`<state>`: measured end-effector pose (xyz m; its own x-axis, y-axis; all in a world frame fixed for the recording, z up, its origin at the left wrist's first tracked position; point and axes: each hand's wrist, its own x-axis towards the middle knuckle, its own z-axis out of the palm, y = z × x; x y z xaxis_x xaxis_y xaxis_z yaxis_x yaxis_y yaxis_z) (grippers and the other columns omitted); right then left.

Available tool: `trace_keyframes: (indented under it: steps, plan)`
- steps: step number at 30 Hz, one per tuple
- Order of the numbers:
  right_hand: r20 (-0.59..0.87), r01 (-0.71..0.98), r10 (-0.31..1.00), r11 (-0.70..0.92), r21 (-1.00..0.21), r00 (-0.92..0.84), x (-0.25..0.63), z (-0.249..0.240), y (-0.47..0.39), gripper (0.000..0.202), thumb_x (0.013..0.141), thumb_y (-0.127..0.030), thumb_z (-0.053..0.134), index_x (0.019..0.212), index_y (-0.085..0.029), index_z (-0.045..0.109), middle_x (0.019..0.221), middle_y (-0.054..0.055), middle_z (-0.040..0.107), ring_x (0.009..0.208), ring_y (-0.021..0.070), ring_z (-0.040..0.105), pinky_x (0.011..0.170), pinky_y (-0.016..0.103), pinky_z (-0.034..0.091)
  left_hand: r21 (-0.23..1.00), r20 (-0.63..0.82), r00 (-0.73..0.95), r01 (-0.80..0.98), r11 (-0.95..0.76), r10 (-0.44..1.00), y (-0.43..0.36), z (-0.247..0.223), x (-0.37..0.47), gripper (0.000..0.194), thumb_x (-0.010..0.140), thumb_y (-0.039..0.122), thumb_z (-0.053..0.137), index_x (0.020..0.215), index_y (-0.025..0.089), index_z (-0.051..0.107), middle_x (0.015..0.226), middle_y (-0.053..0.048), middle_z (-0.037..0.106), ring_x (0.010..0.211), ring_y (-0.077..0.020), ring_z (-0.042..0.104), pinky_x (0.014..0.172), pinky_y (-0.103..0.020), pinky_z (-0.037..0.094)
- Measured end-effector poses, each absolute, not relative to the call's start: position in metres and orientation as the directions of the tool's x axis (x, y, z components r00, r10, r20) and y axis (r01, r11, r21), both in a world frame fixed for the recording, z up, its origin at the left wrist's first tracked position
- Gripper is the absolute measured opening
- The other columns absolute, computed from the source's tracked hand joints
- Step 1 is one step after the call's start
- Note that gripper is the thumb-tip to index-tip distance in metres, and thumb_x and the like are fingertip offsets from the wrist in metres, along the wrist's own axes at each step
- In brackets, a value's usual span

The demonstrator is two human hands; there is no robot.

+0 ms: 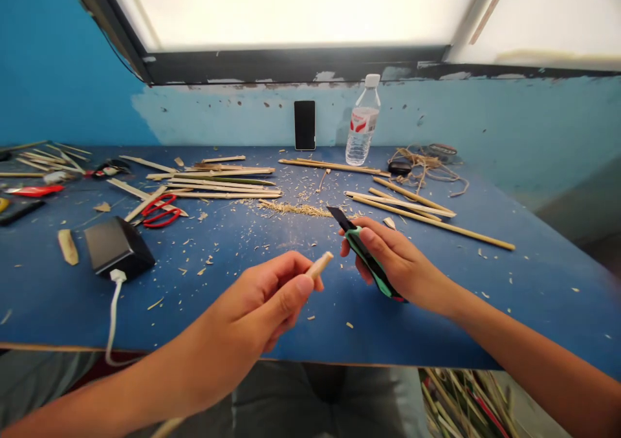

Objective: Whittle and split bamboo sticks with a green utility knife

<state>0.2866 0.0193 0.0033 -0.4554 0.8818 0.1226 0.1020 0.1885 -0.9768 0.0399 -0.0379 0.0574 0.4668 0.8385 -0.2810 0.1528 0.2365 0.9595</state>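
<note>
My left hand [272, 299] is closed around a pale bamboo stick [319, 266], whose whittled tip sticks out past the thumb and forefinger. A utility knife [366, 257] with a green and black handle sits in my right hand [395, 257], its dark blade out and pointing up and to the left. Blade and stick are apart, with a small gap between them. Both hands are above the near part of the blue table [204, 321]. Most of the stick is hidden inside my left fist. Shavings [301, 209] lie heaped just beyond the hands.
Bamboo strips [218, 186] and red-handled scissors [162, 211] lie at the left, near a black box [119, 247] with a white cable. Thin bamboo rods [436, 221] are at the right. A water bottle [363, 124] and a phone [305, 125] stand by the wall, beside tangled string [427, 166].
</note>
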Motion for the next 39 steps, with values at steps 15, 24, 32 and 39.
trace_keyframes:
  steps: [15,24,32,39]
  plan:
    - [0.259,0.439,0.656,0.698,-0.565,-0.709,0.333,0.037,0.036,0.020,0.112,-0.035,0.045,0.118,-0.024,0.061,0.091,0.002,0.070,0.073,0.0159,0.064,0.067,0.028,0.044,0.103,0.052,0.968,0.238,-0.966,0.245,0.059,0.040,0.018,0.023,0.109,0.020,0.048,0.117,0.021,0.070,0.105,-0.006,0.069,0.084,-0.0188,0.062,0.071,-0.029,0.041]
    - [0.089,0.406,0.416,0.907,-0.110,-0.905,0.295,0.010,0.035,0.031,0.113,-0.036,0.042,0.093,-0.022,0.061,0.081,0.001,0.062,0.071,0.0176,0.052,0.069,0.035,0.033,0.313,0.173,0.955,0.177,-0.933,0.239,0.064,-0.004,0.014,0.028,0.108,0.017,0.051,0.128,0.021,0.070,0.110,-0.009,0.071,0.104,-0.0228,0.059,0.097,-0.034,0.041]
    - [0.239,0.326,0.321,0.945,-0.016,-0.917,0.288,-0.016,0.048,0.034,0.114,-0.037,0.042,0.097,-0.021,0.066,0.080,0.000,0.061,0.072,0.0165,0.048,0.067,0.034,0.031,0.609,0.221,0.895,0.183,-0.772,0.387,0.064,-0.017,0.015,0.016,0.105,0.017,0.058,0.107,0.021,0.073,0.096,-0.006,0.070,0.093,-0.0189,0.062,0.086,-0.026,0.047]
    - [0.274,0.359,0.339,0.933,0.028,-0.900,0.283,-0.012,0.038,0.026,0.114,-0.026,0.042,0.100,-0.023,0.064,0.086,-0.001,0.065,0.076,0.0170,0.050,0.082,0.037,0.035,0.645,0.211,0.888,0.189,-0.741,0.410,0.066,-0.017,0.018,0.015,0.100,0.013,0.064,0.100,0.021,0.076,0.092,-0.005,0.069,0.089,-0.0177,0.065,0.083,-0.024,0.049]
